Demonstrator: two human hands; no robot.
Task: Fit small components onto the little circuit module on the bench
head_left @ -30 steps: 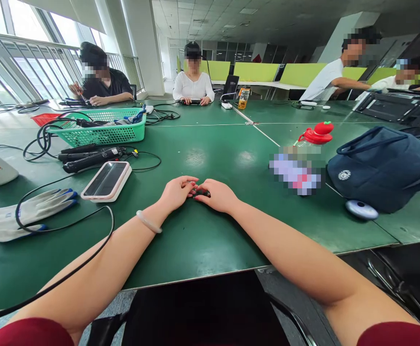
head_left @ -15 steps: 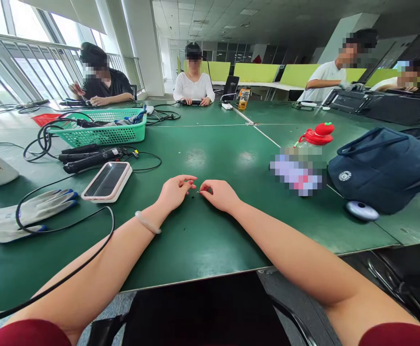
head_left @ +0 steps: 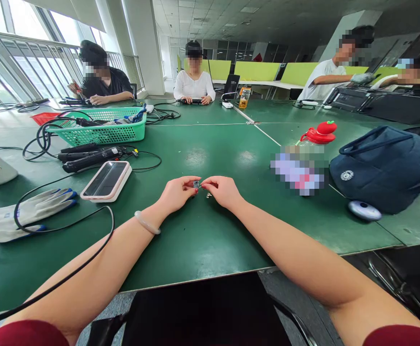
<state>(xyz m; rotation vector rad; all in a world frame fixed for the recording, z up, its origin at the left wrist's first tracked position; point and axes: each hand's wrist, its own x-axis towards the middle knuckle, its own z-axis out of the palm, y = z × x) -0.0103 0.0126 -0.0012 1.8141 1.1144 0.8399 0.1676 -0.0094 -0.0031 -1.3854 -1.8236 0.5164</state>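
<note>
A round emblem [head_left: 347, 175] on the navy bag [head_left: 390, 166], right of frame, lettering too small to read! Dead centre, over the green worktop [head_left: 202, 240], the left hand [head_left: 175, 193] pinches a small dark square piece [head_left: 196, 184]; the right hand [head_left: 226, 192] narrows its fingertips beside it, grip impossible to tell. Half a second ago that piece wasn't showing; now it's visible, with pale bits [head_left: 209, 195] beneath the right fingers!

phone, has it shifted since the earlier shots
No, the phone shows no visible shift in any direction: judged against the basket, it lies in the same spot at the same angle.
</note>
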